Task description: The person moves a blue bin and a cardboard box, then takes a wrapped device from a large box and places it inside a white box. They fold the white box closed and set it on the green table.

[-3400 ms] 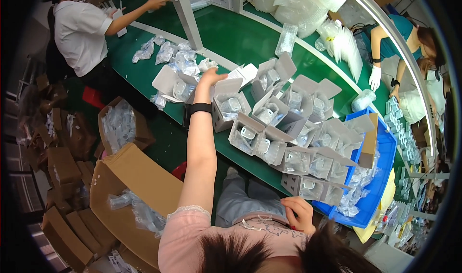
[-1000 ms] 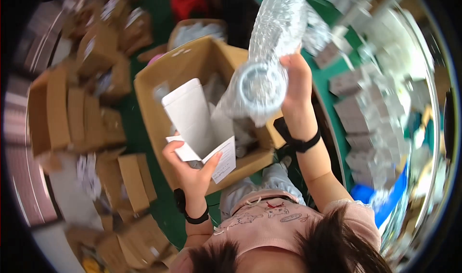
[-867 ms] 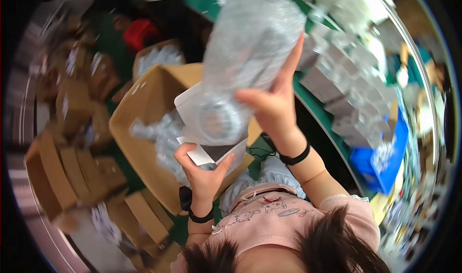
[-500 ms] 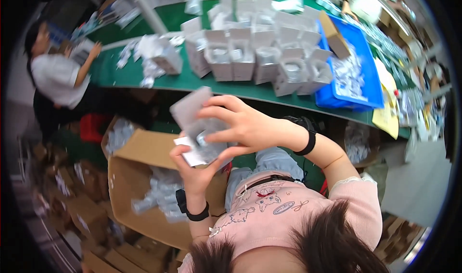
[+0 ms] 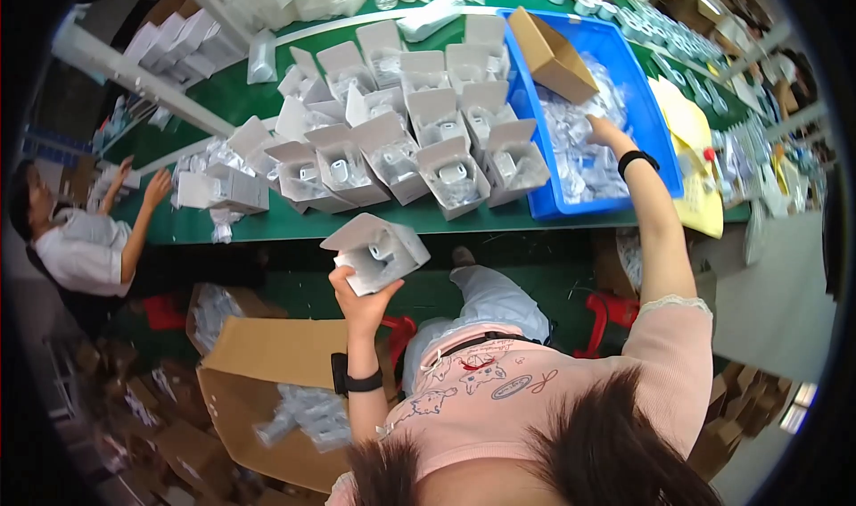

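Observation:
My left hand (image 5: 361,301) grips an open white box (image 5: 406,252) from below, holding it tilted in front of the table edge. Inside the box sits a white item in clear plastic wrap. Far to the right, my right hand (image 5: 606,131) reaches into a blue bin (image 5: 655,149), among small clear-bagged white packets (image 5: 580,167). Its fingertips are lost among the packets, so their grip does not show. A brown cardboard box (image 5: 553,56) rests in the bin's far left part, just beyond that hand.
Several open white boxes (image 5: 450,176) with wrapped items stand on the green table (image 5: 303,225). A large carton (image 5: 236,399) holding clear-wrapped things is at lower left. Yellow sheets (image 5: 691,158) lie right of the bin. Another person (image 5: 85,238) works at far left.
My right hand has left the white box and stretched right into the blue bin. My left hand still holds the box, which now sits slightly lower. The view has shifted right.

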The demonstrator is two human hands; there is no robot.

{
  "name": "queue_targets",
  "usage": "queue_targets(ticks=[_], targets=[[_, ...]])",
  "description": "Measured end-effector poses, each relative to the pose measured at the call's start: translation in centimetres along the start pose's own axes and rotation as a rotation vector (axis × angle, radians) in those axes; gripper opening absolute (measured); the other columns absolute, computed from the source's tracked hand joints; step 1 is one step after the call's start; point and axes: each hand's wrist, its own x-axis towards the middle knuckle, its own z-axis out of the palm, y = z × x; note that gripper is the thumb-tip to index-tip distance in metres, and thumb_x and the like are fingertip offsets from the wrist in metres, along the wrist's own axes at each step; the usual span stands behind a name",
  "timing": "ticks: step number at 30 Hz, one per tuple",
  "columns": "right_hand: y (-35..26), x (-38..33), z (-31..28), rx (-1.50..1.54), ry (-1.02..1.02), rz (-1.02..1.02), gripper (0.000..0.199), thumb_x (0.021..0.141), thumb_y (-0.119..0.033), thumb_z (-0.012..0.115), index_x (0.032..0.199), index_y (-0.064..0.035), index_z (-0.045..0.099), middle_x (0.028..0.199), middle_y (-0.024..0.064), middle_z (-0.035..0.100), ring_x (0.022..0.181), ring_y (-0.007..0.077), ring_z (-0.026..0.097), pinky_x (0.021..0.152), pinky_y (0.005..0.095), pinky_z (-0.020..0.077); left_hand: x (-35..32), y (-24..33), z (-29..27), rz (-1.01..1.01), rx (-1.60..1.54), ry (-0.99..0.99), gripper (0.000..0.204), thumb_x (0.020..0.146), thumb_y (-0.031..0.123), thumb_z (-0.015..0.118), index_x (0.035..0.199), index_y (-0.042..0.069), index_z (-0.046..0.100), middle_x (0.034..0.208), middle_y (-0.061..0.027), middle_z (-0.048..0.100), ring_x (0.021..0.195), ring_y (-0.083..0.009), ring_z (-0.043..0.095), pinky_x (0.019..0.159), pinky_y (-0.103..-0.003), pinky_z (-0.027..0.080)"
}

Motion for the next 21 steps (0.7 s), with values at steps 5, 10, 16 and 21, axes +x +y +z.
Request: queue_targets(ticks=[5,10,16,21], targets=[[3.8,3.6,4.9,0.208,0.187,0.222,0.059,0.057,-0.024,0.076,0.106,-0.0034,0.050,0.103,0.0232,0.057,0.093,0.0361,0.057,0.077,0.0397,0.0455,3.6,-0.3,2.9,-0.181,0.013,0.078,0.074,0.050,0.009,0.084,0.099,0.011,0.029,0.102,-0.0118,0.043,0.094,-0.0214,0.048,0.080,-0.034,0.042],[0.7,2.0,3.0,0.154,0.369,0.234,0.044,0.058,-0.016,0.076,0.093,-0.0049,0.052,0.091,0.0215,0.061,0.085,0.0368,0.058,0.072,0.0409,0.0457,3.7,-1.1,4.2,-0.158,0.073,0.064,0.072,0.054,0.008,0.081,0.102,0.009,0.028,0.103,-0.0130,0.045,0.094,-0.0224,0.048,0.081,-0.034,0.041],[-10.2,-8.3,-9.6,0.490,0.745,-0.194,0.019,0.073,-0.005,0.063,0.090,-0.0026,0.055,0.080,0.0123,0.062,0.070,0.0268,0.060,0.061,0.0320,0.0459,5.3,-2.1,4.1,0.203,-0.060,0.180,0.055,0.060,0.007,0.076,0.101,0.004,0.039,0.100,-0.0122,0.051,0.078,-0.0157,0.050,0.068,-0.028,0.043],[-23.8,-16.6,-10.7,0.883,0.615,-0.900,0.025,0.071,0.001,0.065,0.093,-0.0069,0.057,0.086,0.0106,0.062,0.072,0.0208,0.059,0.060,0.0281,0.0459,7.2,0.1,2.6,-0.135,0.001,-0.016,0.024,0.066,0.007,0.071,0.082,-0.002,0.056,0.102,-0.0130,0.056,0.061,-0.0079,0.048,0.052,-0.023,0.039]])
